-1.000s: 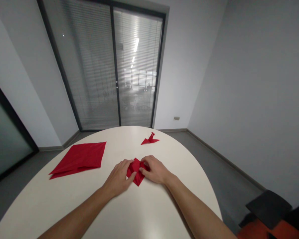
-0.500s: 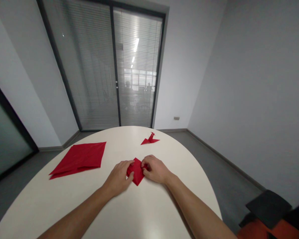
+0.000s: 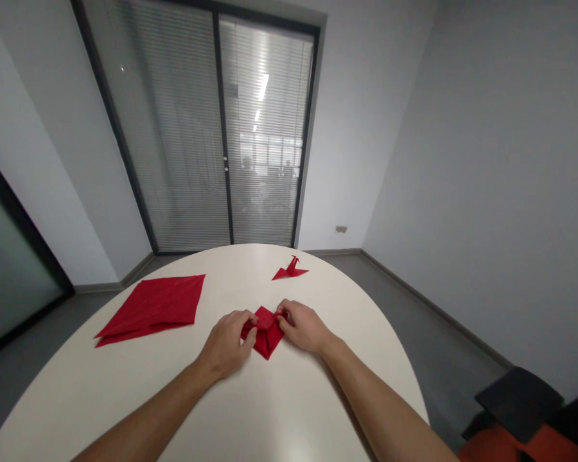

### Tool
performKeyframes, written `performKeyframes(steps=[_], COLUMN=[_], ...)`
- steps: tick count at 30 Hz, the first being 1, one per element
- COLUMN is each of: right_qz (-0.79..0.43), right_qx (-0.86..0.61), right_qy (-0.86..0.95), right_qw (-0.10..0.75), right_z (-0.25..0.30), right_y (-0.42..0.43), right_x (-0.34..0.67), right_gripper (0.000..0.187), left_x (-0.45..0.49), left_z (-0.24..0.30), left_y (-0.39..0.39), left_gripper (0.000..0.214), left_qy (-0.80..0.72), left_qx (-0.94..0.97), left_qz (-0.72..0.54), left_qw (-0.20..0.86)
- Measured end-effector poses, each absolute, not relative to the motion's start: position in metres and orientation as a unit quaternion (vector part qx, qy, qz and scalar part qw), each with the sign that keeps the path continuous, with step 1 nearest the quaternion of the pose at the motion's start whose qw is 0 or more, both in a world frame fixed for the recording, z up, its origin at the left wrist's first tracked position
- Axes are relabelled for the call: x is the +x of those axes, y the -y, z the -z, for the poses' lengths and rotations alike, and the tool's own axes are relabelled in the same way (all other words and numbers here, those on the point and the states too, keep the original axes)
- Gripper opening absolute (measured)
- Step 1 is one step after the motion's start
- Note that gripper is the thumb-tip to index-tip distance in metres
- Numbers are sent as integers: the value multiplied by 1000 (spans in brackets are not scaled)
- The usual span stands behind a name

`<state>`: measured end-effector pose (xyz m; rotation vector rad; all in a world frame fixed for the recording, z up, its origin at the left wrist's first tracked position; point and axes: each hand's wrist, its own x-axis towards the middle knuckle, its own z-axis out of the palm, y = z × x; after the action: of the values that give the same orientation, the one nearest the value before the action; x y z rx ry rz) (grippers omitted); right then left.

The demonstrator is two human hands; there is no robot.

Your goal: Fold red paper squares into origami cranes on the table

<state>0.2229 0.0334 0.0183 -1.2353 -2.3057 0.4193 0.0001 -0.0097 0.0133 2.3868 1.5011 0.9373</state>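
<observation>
Between my hands lies a small sheet of red paper [image 3: 268,341], partly folded, one corner pointing toward me on the white table. Its upper layer is lifted and bent, with a crease running down the lower half. My left hand [image 3: 232,340] pinches its left edge between thumb and fingers. On the opposite edge, my right hand [image 3: 302,326] has a similar pinch. Fingertips hide both side corners. Farther back stands a finished red origami crane [image 3: 291,269], wings spread, touched by neither hand.
A stack of large red paper sheets [image 3: 157,305] rests at the left on the round white table [image 3: 231,410]. Beyond the far edge are a glass partition with blinds [image 3: 264,192] and pale walls. A black and orange chair [image 3: 520,404] is at the lower right.
The top layer of the red paper has lifted and opened, showing a fold and crease inside. Both hands have shifted only slightly; the crane and the stack have stayed put.
</observation>
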Motion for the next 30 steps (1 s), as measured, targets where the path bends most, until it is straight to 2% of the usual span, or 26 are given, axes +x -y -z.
performKeyframes(steps=[30], right_qz=[-133], right_qx=[-471], right_qy=[827], right_qw=[277], right_z=[-25], right_y=[-26], right_x=[210], right_gripper=[9], left_x=[2], left_z=[-11], left_y=[5], left_gripper=[7], left_qy=[-577], left_qx=[731], left_qz=[-360], left_qw=[59])
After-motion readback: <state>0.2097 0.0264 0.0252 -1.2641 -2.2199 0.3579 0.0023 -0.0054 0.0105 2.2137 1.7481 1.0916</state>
